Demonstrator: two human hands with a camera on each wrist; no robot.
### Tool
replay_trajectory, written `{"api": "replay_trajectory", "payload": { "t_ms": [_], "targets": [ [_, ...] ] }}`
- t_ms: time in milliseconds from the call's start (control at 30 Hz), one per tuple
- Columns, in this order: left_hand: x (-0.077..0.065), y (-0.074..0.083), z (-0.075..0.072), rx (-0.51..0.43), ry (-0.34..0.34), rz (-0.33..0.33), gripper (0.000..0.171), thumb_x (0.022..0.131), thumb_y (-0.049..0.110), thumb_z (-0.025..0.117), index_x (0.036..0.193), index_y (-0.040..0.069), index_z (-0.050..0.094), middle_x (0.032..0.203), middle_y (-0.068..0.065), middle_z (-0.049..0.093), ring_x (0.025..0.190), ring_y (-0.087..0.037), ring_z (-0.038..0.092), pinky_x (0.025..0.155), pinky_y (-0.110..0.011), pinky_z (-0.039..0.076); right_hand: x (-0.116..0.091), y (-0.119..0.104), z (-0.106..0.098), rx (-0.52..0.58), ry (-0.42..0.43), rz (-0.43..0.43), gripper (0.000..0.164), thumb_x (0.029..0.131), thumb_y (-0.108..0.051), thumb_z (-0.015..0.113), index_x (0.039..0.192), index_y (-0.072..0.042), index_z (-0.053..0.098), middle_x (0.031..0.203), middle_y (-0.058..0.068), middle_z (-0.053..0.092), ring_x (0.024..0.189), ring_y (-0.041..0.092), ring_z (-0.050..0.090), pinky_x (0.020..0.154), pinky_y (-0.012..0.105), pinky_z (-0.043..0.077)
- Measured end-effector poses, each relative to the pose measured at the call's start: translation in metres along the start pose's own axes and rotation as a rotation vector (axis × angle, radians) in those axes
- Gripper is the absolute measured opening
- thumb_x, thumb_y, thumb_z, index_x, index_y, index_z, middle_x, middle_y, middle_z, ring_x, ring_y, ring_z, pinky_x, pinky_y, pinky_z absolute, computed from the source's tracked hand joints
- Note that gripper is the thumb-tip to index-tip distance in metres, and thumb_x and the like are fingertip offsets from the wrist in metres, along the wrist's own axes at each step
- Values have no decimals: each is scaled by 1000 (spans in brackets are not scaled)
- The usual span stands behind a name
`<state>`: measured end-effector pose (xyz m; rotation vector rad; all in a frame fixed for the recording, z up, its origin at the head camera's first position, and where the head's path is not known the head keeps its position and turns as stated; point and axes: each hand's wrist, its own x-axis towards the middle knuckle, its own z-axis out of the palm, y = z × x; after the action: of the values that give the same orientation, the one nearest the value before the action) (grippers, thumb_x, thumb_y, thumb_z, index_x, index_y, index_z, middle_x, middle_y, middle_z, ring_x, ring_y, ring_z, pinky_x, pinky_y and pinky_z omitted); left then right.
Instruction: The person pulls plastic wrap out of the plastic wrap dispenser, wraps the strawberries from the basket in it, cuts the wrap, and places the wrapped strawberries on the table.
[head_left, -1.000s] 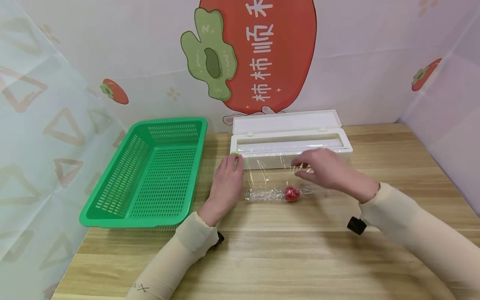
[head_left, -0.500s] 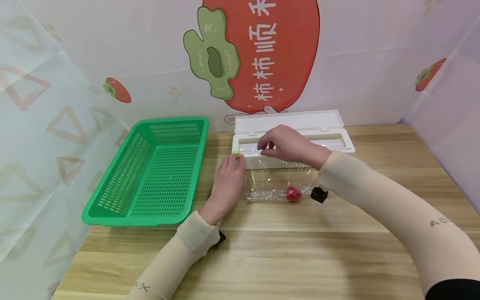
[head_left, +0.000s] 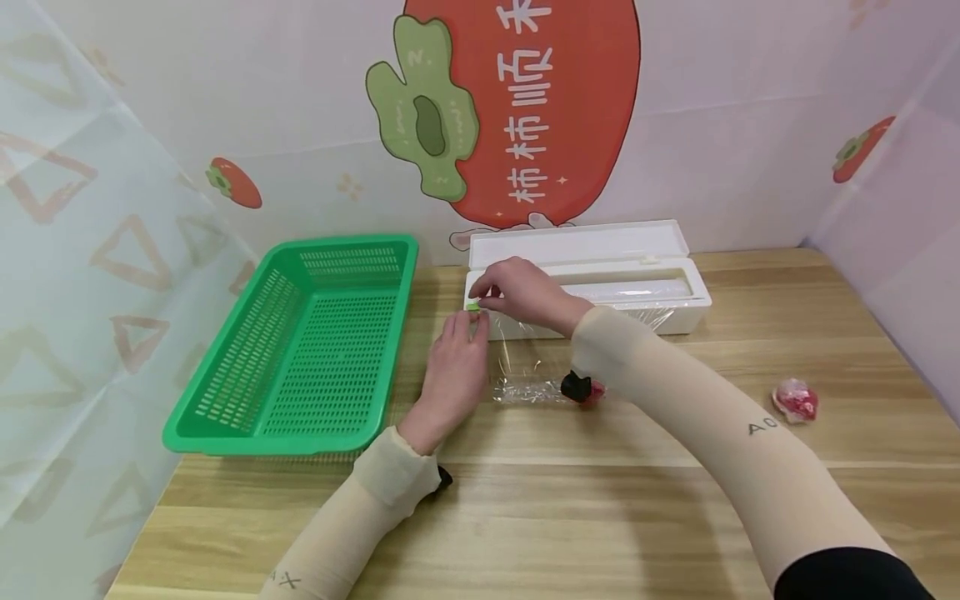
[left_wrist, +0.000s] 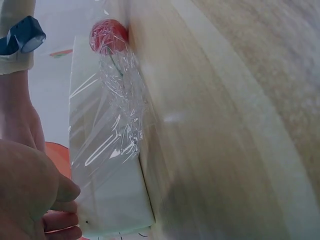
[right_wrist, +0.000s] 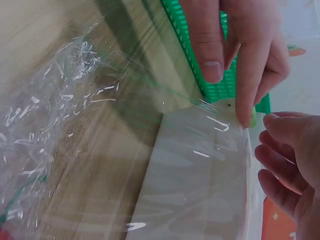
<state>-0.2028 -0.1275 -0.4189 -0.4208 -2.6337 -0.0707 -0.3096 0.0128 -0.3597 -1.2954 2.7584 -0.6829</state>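
A white cling film box [head_left: 686, 315] stands at the back with its lid raised and a film roll inside. Clear film [head_left: 517, 354] comes down over its front to the table, bunched around a small red round thing [left_wrist: 109, 36]. My left hand [head_left: 456, 367] is at the box's left front corner, its index finger pressing there in the right wrist view. Close by is my right hand [head_left: 525, 292], thumb and fingers curved beside the small green slider [right_wrist: 253, 118] at the corner. It holds nothing that shows. A black wrist camera partly hides the red thing in the head view.
To the left stands a green slatted plastic basket [head_left: 405, 333]. Another red thing wrapped in film [head_left: 795, 401] lies on the wooden table [head_left: 540, 517] at the right. A printed cloth wall [head_left: 300, 100] rises close behind the box.
My right hand has moved left along the box from above its right half to the green slider. The wrapped red thing at the right has come into sight. My left hand has stayed put.
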Motion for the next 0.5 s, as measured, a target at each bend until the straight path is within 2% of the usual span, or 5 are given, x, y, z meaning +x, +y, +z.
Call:
{"api": "replay_trajectory", "payload": {
  "t_ms": [100,300,500],
  "targets": [
    [-1,1,0,0,15,5,49,81,-7,59,130,-1,59,117,-14,57,107,-30,57,69,-38,57,5,-1,5,5,-25,-11,18,91,-13,71,106,-16,78,102,0,76,92,15,67,90,34,52],
    [-2,2,1,-2,2,-11,45,84,-5,57,129,0,59,118,-14,56,108,-30,55,67,-38,56,10,-2,9,-9,-41,-27,16,90,-11,71,102,-18,80,99,-3,77,90,12,67,90,32,52],
    [0,2,0,-20,-34,-35,46,84,-5,58,129,-1,59,120,-14,54,111,-30,54,69,-39,56,15,-3,7,-25,-53,-68,16,89,-7,71,92,-19,81,88,-6,77,80,11,64,85,31,53]
  ]
}}
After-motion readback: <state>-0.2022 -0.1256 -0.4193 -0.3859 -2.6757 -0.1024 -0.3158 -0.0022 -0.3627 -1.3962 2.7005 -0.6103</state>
